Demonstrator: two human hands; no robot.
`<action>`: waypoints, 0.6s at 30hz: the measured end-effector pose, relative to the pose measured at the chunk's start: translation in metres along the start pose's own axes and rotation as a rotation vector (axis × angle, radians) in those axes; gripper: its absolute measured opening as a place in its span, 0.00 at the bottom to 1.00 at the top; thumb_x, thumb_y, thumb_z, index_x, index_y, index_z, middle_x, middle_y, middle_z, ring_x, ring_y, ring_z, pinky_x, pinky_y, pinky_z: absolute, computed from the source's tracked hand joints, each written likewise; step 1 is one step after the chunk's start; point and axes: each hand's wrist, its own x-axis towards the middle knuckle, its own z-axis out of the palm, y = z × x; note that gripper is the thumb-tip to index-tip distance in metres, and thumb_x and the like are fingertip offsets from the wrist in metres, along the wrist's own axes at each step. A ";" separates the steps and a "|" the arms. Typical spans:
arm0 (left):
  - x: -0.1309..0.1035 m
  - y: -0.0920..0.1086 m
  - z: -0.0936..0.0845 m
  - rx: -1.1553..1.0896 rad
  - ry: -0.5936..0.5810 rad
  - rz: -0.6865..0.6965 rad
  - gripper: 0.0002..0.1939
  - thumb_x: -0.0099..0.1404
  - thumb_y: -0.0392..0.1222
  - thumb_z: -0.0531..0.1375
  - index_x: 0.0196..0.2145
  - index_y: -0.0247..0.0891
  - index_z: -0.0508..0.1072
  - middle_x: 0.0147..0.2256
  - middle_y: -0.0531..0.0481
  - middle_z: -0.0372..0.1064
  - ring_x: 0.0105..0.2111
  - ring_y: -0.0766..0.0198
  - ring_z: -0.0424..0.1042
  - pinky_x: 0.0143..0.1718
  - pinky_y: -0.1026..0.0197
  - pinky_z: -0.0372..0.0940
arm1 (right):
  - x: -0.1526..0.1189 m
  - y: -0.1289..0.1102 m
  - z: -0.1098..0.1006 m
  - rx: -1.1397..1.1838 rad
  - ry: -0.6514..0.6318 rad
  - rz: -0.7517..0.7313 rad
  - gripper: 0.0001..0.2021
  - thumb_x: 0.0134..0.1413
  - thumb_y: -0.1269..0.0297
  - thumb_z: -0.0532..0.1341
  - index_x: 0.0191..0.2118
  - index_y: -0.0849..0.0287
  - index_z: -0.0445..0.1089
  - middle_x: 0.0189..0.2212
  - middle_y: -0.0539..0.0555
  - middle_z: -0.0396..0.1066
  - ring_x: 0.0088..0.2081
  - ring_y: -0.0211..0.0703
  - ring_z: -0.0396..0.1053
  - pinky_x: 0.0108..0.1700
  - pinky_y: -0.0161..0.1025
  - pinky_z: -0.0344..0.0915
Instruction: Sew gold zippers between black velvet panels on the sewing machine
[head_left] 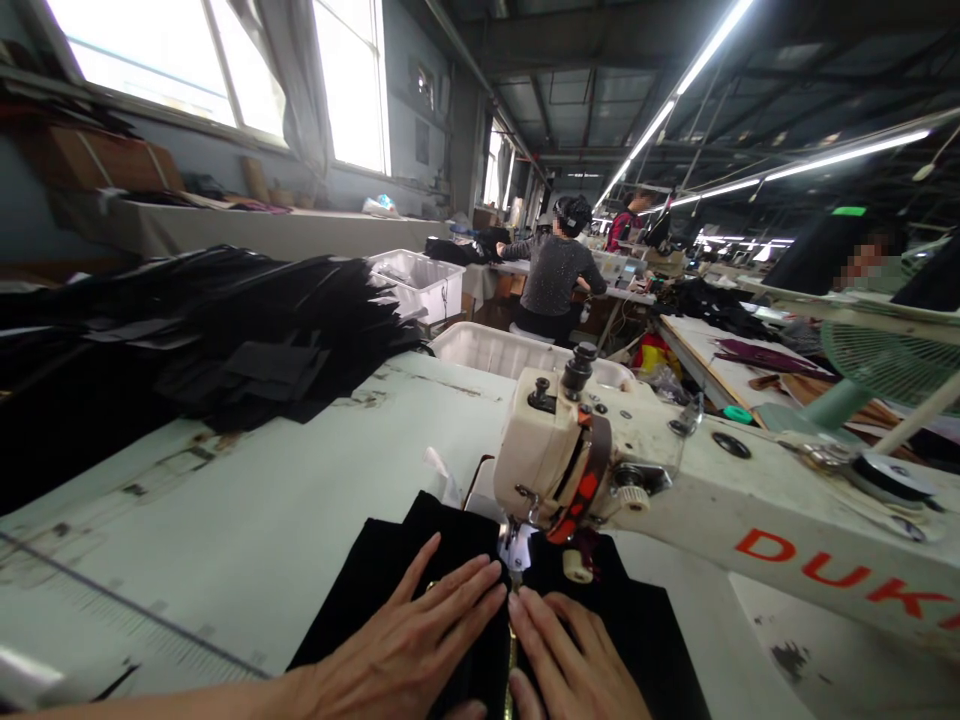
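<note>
Black fabric point(360, 590) lies under the needle area of a cream sewing machine point(675, 490). A narrow gold-coloured strip, which looks like a zipper point(511, 660), runs down its middle towards me. My left hand point(420, 630) rests flat on the cloth left of the strip, fingers stretched towards the presser foot point(514, 550). On the right of the strip my right hand point(570, 650) presses on the fabric, fingers extended with the tips just below the foot. Both hands' fingertips nearly meet there. Part of the strip is hidden by the fingers.
A large pile of black fabric pieces point(285, 330) covers the left of the pale table point(420, 420). White plastic bins point(480, 345) stand behind the machine. A green fan point(862, 370) is at the right. A person point(559, 275) sits with their back to me further off.
</note>
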 end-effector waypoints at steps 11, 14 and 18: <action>0.006 0.009 -0.020 -0.068 -0.136 -0.056 0.33 0.65 0.36 0.58 0.66 0.36 0.55 0.65 0.40 0.51 0.65 0.49 0.52 0.62 0.35 0.43 | -0.017 0.004 0.009 0.011 -0.070 -0.022 0.17 0.67 0.62 0.49 0.48 0.60 0.74 0.43 0.52 0.78 0.39 0.43 0.75 0.39 0.37 0.73; 0.007 0.007 -0.019 -0.112 -0.132 -0.061 0.33 0.66 0.39 0.58 0.67 0.38 0.54 0.65 0.41 0.51 0.65 0.48 0.52 0.63 0.33 0.41 | -0.022 0.008 0.009 0.003 -0.136 -0.073 0.17 0.66 0.59 0.52 0.51 0.60 0.72 0.47 0.51 0.76 0.41 0.43 0.75 0.42 0.35 0.74; 0.010 -0.005 -0.010 -0.150 -0.146 -0.055 0.34 0.69 0.43 0.56 0.68 0.38 0.49 0.67 0.40 0.47 0.66 0.48 0.48 0.63 0.31 0.38 | -0.017 0.014 0.008 -0.032 -0.192 -0.104 0.18 0.63 0.58 0.56 0.54 0.61 0.71 0.52 0.49 0.73 0.44 0.44 0.75 0.45 0.34 0.74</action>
